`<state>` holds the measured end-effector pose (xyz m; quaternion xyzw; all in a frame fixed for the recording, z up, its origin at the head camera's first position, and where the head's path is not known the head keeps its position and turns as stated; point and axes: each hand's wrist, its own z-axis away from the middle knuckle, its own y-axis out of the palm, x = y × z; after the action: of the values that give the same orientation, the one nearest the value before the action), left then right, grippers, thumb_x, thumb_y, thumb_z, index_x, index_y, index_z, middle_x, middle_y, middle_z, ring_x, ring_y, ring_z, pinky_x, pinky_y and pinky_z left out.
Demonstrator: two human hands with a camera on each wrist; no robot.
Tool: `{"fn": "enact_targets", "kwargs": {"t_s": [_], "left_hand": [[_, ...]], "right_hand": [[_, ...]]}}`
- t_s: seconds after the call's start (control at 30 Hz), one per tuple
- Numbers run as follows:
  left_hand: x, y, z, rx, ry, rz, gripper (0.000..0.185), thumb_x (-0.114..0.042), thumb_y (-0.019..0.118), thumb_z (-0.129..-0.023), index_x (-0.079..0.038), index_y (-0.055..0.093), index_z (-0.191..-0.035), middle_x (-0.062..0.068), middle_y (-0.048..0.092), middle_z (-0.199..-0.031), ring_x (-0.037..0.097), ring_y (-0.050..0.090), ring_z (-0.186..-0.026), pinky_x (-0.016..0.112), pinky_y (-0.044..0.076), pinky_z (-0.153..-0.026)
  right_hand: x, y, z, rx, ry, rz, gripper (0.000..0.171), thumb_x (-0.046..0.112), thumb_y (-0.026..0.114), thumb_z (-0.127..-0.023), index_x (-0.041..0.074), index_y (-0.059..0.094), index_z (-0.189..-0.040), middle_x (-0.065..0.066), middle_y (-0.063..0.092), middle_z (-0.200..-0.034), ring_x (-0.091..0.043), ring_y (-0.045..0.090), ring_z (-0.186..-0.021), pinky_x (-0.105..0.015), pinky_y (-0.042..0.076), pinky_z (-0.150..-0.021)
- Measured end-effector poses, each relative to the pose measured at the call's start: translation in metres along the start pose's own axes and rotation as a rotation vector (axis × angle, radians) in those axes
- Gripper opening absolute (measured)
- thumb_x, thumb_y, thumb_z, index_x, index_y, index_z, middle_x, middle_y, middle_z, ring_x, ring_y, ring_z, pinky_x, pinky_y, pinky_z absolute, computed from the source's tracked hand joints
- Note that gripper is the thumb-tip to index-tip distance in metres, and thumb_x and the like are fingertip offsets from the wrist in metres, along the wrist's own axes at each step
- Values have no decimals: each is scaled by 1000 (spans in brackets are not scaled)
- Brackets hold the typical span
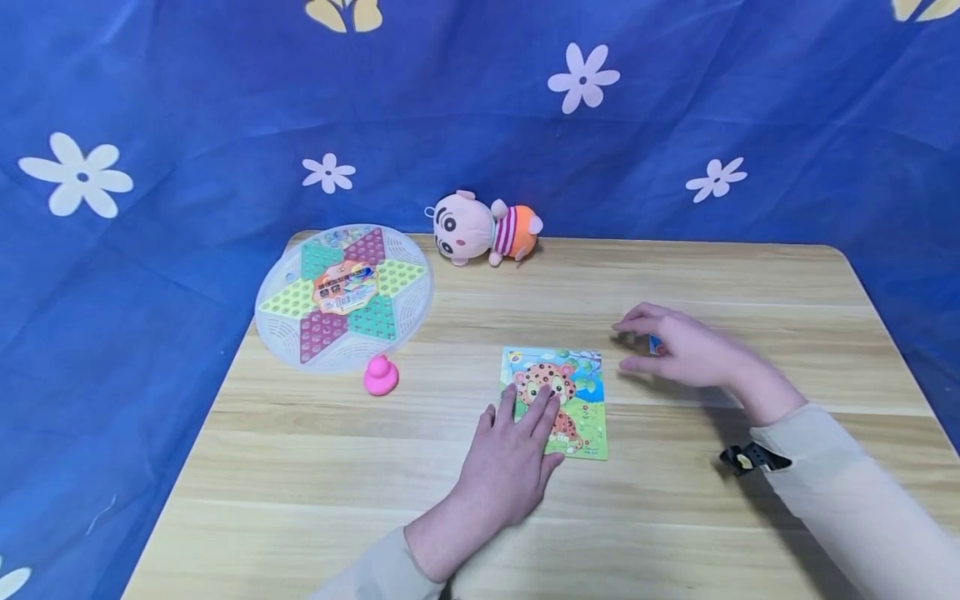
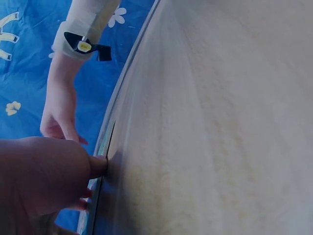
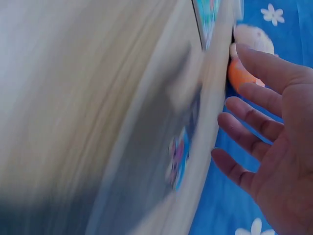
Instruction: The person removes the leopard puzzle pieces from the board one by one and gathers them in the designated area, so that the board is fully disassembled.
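A small jigsaw board (image 1: pixel 570 392) with a cartoon leopard lies flat in the middle of the wooden table (image 1: pixel 315 467). My left hand (image 1: pixel 528 412) rests on its lower left part with straight fingers pressing it down; the left wrist view shows the fingertips (image 2: pixel 98 166) on the board's edge (image 2: pixel 101 147). My right hand (image 1: pixel 637 343) hovers just right of the board, fingers spread and relaxed, over a small blue puzzle piece (image 1: pixel 657 344). In the right wrist view that piece (image 3: pixel 178 159) lies blurred on the table under the open fingers (image 3: pixel 244 127), with no grip on it.
A round star-patterned checkers board (image 1: pixel 345 296) lies at the table's back left, overhanging the edge, with a pink rubber duck (image 1: pixel 380 376) in front of it. A plush doll (image 1: pixel 483 229) lies at the back edge. Blue flowered cloth (image 1: pixel 150 125) hangs behind and around the table.
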<state>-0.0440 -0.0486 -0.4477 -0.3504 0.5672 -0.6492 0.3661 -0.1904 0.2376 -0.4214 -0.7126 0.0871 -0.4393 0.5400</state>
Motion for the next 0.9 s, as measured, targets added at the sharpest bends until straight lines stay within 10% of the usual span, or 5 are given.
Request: {"fn": "enact_targets", "kwargs": {"t_s": [0.9], "left_hand": [[-11,-1,-6,-39,15,20,69,-58,44,-97,-22,31,-155,6,27,-159,37,27,-142,59,32,-108]], "right_hand": [[34,36,-47,149,-49,-25,47,34,76,-87,11,66,-127,2,61,-111,-15,58,-93,-33,48,-82]]}}
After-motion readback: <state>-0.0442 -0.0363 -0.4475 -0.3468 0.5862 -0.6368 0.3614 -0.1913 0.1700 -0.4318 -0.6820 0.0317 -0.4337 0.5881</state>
